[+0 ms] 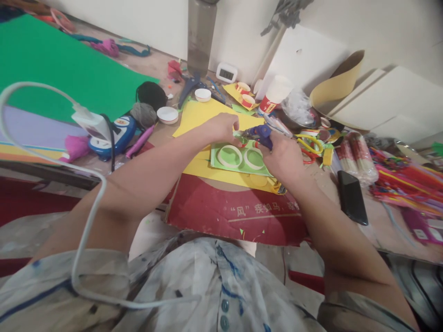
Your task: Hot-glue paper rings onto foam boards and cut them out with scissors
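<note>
Currently, the right hand is clamped on a blue tool, presumably to steer its tip. At that tip, the left hand curls beside a green piece; whether gripping cannot be told. Nearer, two rings lie on green card, apparently kept flat by the yellow sheet beneath.

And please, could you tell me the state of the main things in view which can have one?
Left hand: curled near the blue tool's tip, grip unclear
Right hand: closed around the blue tool
Blue tool: held
Green card: lying on yellow paper
Digital clock: upright, digits blurred
Black phone: lying flat, nothing lit
Bottle: standing upright
White adapter: cable plugged in
</note>
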{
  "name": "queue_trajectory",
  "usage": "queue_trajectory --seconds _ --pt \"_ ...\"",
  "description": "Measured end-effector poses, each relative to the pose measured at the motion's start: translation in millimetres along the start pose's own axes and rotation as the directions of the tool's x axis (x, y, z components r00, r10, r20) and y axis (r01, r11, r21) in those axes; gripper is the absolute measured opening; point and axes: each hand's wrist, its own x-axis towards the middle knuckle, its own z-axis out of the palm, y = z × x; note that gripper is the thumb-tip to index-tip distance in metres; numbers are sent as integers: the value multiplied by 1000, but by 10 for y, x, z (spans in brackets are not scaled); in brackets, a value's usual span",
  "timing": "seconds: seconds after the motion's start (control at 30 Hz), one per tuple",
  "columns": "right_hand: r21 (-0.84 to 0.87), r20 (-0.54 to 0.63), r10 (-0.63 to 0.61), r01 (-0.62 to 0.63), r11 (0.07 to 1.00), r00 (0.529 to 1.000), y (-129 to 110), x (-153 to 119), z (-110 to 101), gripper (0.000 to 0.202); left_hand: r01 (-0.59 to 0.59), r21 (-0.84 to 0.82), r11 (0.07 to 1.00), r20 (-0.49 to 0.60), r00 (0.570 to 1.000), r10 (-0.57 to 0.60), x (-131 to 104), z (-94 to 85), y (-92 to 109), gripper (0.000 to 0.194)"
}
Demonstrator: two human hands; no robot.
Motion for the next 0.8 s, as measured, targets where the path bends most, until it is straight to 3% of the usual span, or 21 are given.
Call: queue_trajectory --seconds 0.23,0.53,0.8 --pt "-29 -28 9 -10 1000 1000 48 -61 -40 19 9 21 1000 23 1000 -9 -2 -3 -3 71" --pt "135 -31 111 -106 985 993 148 -98 21 18 -10 19 1000 16 1000 10 -20 -11 -39 67" --pt "248 -29 50 -41 968 998 176 -114 72 23 21 45 999 20 1000 -22 -54 -51 -10 60"
